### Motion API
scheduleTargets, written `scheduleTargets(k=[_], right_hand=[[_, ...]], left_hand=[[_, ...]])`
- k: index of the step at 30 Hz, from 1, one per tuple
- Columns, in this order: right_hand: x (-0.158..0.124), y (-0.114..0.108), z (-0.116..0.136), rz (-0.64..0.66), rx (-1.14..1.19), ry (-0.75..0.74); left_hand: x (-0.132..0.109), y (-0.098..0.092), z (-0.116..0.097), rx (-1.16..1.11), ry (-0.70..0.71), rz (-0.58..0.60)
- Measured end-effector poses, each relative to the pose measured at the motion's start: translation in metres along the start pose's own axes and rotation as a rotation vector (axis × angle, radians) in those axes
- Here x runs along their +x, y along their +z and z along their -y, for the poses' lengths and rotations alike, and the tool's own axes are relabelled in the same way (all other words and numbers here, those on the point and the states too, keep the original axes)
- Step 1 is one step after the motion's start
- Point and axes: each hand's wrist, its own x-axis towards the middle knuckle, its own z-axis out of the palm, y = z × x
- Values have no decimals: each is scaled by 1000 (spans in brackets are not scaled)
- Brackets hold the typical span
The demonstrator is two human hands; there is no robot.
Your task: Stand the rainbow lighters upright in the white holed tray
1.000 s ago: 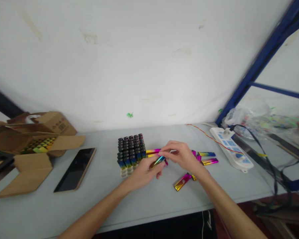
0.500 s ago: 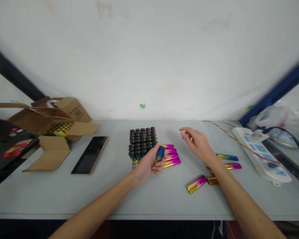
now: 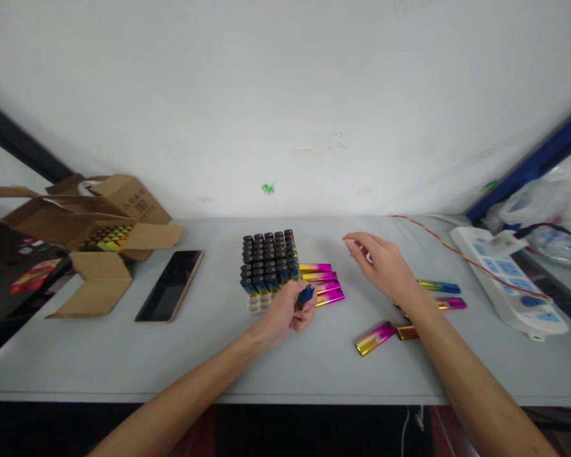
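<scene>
My left hand [image 3: 288,311] is closed round a blue lighter [image 3: 305,296], beside the near right corner of a block of upright black-topped lighters [image 3: 269,257]. These stand in a clear tray [image 3: 255,306] whose nearest row shows bare slots. Several pink-and-yellow lighters [image 3: 321,277] lie flat right of the block. My right hand [image 3: 374,261] hovers to the right of them, its thumb and forefinger curved with a gap between the tips and nothing visible in it. Below the right forearm lie more loose lighters, among them a yellow-and-pink one [image 3: 375,338] and a blue-and-yellow one [image 3: 439,287].
A black phone [image 3: 170,287] lies left of the block. Further left, an open cardboard box [image 3: 95,282] holds yellow-green lighters. A white power strip [image 3: 509,279] with a red-yellow wire is at the right, near plastic bags [image 3: 547,209]. A wall rises behind the table.
The view has tilted slightly, so the tabletop sits higher in the picture. The lighter in my left hand now points more toward the camera. My right hand keeps its curved pose.
</scene>
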Motion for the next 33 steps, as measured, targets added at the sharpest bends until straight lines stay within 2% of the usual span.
scheduleTargets(k=[9, 11, 13, 15, 21, 23, 26, 29, 33], right_hand=[[1, 0, -8, 14, -8, 24], [1, 0, -9, 2, -3, 24], [1, -1, -10, -5, -6, 28], [1, -2, -9, -11, -14, 33], [1, -3, -2, 10, -44, 13], [1, -2, 0, 34, -50, -12], [1, -1, 1, 69, -65, -36], [1, -1, 0, 73, -67, -56], [2, -1, -2, 64, -50, -60]], left_hand=[[1, 1, 1, 35, -28, -53], [-1, 0, -1, 55, 3, -31], [-7, -4, -6, 118, 94, -25], [-18, -8, -14, 229, 221, -70], [-57, -17, -55, 766, 569, -352], [-61, -20, -65, 899, 610, -429], [-57, -26, -72, 965, 623, -490], [-50, -33, -71, 1068, 634, -480], [-44, -40, -67, 1348, 689, -461]])
